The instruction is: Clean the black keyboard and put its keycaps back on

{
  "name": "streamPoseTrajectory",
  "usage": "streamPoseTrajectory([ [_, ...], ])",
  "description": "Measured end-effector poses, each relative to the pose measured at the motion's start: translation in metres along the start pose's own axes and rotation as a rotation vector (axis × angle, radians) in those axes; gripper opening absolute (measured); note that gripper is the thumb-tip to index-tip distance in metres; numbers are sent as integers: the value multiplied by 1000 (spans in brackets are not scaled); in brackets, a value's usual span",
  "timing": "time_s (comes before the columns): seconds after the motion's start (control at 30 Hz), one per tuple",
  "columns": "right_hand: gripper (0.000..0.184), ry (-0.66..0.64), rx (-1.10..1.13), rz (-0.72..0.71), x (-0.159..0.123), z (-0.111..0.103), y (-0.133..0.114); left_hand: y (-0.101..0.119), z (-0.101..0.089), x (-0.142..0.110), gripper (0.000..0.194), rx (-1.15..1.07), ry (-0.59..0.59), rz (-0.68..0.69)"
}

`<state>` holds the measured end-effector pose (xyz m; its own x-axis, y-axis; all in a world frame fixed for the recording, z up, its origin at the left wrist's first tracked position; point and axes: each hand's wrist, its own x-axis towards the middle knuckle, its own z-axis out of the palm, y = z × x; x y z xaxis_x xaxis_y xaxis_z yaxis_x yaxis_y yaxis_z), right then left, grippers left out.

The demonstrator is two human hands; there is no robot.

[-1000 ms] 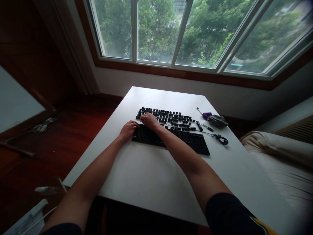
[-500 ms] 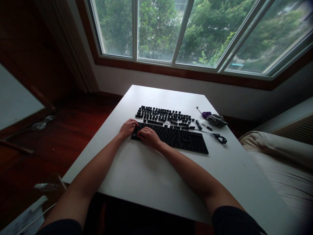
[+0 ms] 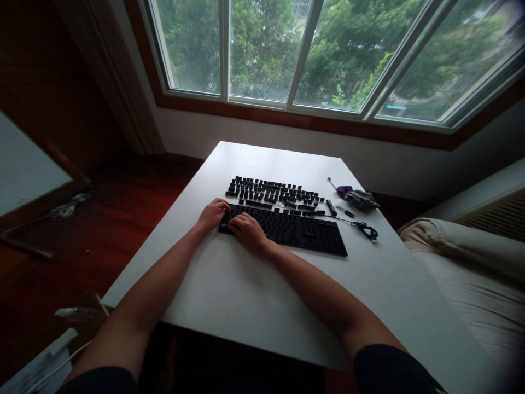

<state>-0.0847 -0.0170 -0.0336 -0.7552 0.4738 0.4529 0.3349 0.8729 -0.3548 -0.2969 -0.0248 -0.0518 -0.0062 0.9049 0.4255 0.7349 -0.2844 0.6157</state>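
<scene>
A long black keyboard (image 3: 303, 232) lies at a slant on the white table (image 3: 229, 284). At its left end is my left hand (image 3: 214, 213), with its fingers curled onto the edge. My right hand (image 3: 248, 231) is over the keyboard's left part, fingers bent down and pressed together at the keys; anything between the fingertips is too small to make out. Behind the keyboard lie loose black keycaps (image 3: 279, 191) in rough rows. A long keycap (image 3: 258, 204), like a space bar, lies close to the keyboard's back edge.
Right of the keycaps lie a coiled black cable (image 3: 367, 232), a small dark stick-like tool (image 3: 331, 208), a grey cloth (image 3: 361, 200) with a purple part, and a thin brush-like stick (image 3: 331, 183). A window (image 3: 266, 54) is beyond the table; a beige couch (image 3: 463, 262) stands at right.
My right hand has come back from the keycap rows to the keyboard's left part, then stayed there. My left hand has kept to the keyboard's left end. The view has shifted slightly.
</scene>
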Motion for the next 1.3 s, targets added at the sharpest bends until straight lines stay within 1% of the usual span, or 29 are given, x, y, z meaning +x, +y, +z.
streamPoseTrajectory([
  [0.1,14,10,-12,-1,-1,0,-4,0,0,0,25,2,2,-2],
  [0.2,14,19,-2,35,-2,1,-6,1,0,0,25,2,1,0],
  [0.47,9,29,70,92,-2,4,-4,3,-1,-1,24,-11,7,7],
  [0.8,6,60,100,118,-3,5,-2,4,-2,-2,24,-17,-2,8],
  [0.93,7,44,49,68,-2,6,-3,3,0,-1,24,-7,-1,2],
  [1.07,13,32,-91,-20,-2,6,-6,3,1,0,25,0,-7,6],
  [1.17,15,17,-186,-60,-3,7,-9,3,1,-1,24,0,5,8],
  [1.3,14,12,-213,-84,-6,6,-11,2,1,-1,25,1,6,9],
])
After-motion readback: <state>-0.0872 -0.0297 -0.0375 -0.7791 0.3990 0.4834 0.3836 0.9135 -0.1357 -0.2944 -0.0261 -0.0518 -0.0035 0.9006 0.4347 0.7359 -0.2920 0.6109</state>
